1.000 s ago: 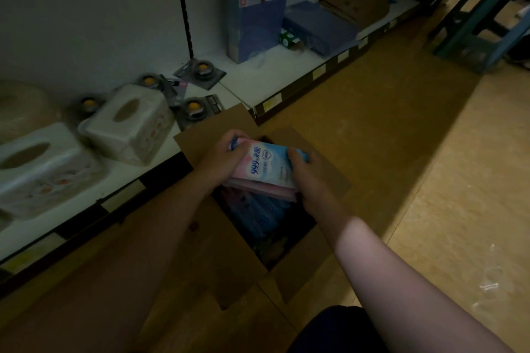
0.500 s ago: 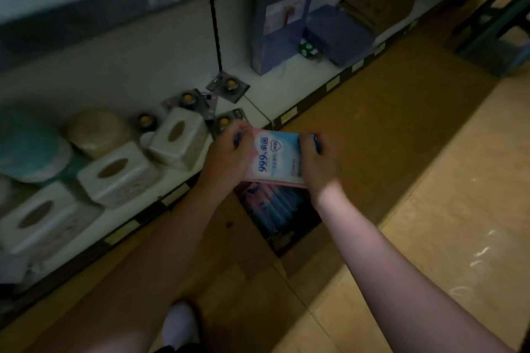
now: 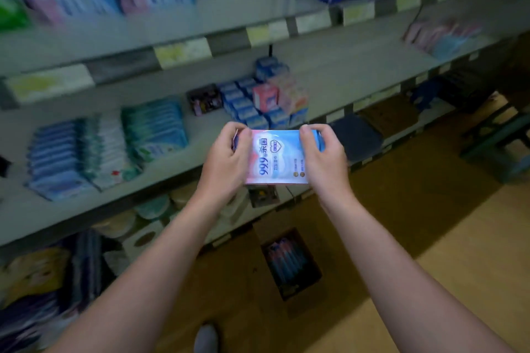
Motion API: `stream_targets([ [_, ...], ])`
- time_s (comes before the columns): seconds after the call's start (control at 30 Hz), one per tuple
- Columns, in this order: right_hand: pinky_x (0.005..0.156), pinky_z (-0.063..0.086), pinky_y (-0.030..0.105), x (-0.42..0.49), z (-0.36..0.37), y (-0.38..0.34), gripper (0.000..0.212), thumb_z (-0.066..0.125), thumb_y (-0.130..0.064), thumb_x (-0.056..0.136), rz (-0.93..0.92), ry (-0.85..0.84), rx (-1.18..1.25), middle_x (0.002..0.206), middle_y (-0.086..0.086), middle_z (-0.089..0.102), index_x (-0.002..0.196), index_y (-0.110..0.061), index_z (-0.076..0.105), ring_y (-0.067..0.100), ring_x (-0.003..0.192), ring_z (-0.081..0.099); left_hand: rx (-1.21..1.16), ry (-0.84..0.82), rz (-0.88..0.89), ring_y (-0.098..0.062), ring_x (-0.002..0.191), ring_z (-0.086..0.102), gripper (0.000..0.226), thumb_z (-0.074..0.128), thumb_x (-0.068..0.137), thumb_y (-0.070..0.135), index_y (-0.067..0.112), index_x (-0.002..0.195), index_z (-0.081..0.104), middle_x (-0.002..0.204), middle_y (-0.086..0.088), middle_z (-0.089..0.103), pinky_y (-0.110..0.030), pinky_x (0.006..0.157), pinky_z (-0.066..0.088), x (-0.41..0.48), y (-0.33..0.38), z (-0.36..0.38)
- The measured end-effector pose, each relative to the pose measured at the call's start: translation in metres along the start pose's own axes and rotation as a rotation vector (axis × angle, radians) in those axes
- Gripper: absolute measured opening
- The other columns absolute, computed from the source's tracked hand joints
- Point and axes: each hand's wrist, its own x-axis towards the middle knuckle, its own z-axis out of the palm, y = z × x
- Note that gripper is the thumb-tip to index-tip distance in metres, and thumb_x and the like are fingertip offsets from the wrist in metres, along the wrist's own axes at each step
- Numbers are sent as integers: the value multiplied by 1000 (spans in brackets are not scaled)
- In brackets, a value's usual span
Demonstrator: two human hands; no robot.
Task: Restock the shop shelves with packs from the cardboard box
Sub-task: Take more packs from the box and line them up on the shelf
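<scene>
The pack of wipes (image 3: 276,156), pale blue and pink with "99.9" printed on its face, is being held flat between both hands, in the air in front of the middle shelf's edge. The left hand (image 3: 226,159) is gripping its left end with curled fingers, and the right hand (image 3: 324,159) is gripping the right end the same way, thumb on top. Just beyond the fingertips, small blue and pink boxes (image 3: 258,106) are sitting stacked on the grey middle shelf (image 3: 350,74). Farther to the left of the left hand, teal packs (image 3: 155,126) and rows of blue packs (image 3: 57,157) are lying on the same shelf. Above the hands, an upper shelf (image 3: 238,6) with yellow price labels (image 3: 183,51) is carrying blurred blue and pink goods. Below the wrists, between the forearms, the open cardboard box (image 3: 289,265) is standing on the brownish floor (image 3: 430,238) with more packs inside. White tissue holders (image 3: 143,236) are showing on the bottom shelf under the left forearm. A green stool (image 3: 499,146) is standing well off to the right, and a shoe tip (image 3: 205,338) is showing at the bottom edge.
</scene>
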Motion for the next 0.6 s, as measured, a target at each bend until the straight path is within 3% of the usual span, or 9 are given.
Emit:
stream_targets([
  [0.07,61,44,26,3,5,-37,17,52,-37,95,-44,-17,3,79,-4,62,83,-26,54,11,71,60,22,47,43,5,61,45,15,46,99,21,17,86,52,68,9,50,-15,61,36,9,26,-24],
  [0.2,60,43,22,8,22,-110,15,52,-36,96,-145,-58,33,77,-7,60,86,-25,54,7,67,57,51,144,105,2,61,43,20,46,99,23,24,79,49,68,9,50,-18,61,36,26,77,-77],
  [0.3,64,45,27,15,43,-156,16,52,-37,95,-216,-79,59,76,-7,59,85,-25,53,12,70,58,53,200,141,1,59,41,21,46,99,23,23,78,48,65,9,47,-22,61,35,44,103,-116],
  [0.4,65,47,32,22,68,-187,18,54,-40,94,-266,-85,63,73,-9,58,84,-25,54,14,71,58,47,200,154,0,58,41,21,45,99,25,24,79,48,65,9,46,-25,62,36,59,119,-152],
  [0.5,54,43,27,30,99,-219,19,53,-40,95,-304,-102,60,71,-9,57,87,-23,56,12,64,55,60,153,160,5,60,47,6,54,95,24,20,92,51,72,10,52,-17,62,40,77,131,-192],
  [0.6,57,45,31,38,129,-242,23,53,-40,95,-337,-130,56,72,1,60,88,-18,56,14,63,56,113,68,178,-1,72,55,25,69,85,24,21,101,50,83,12,58,-18,68,44,93,131,-229],
])
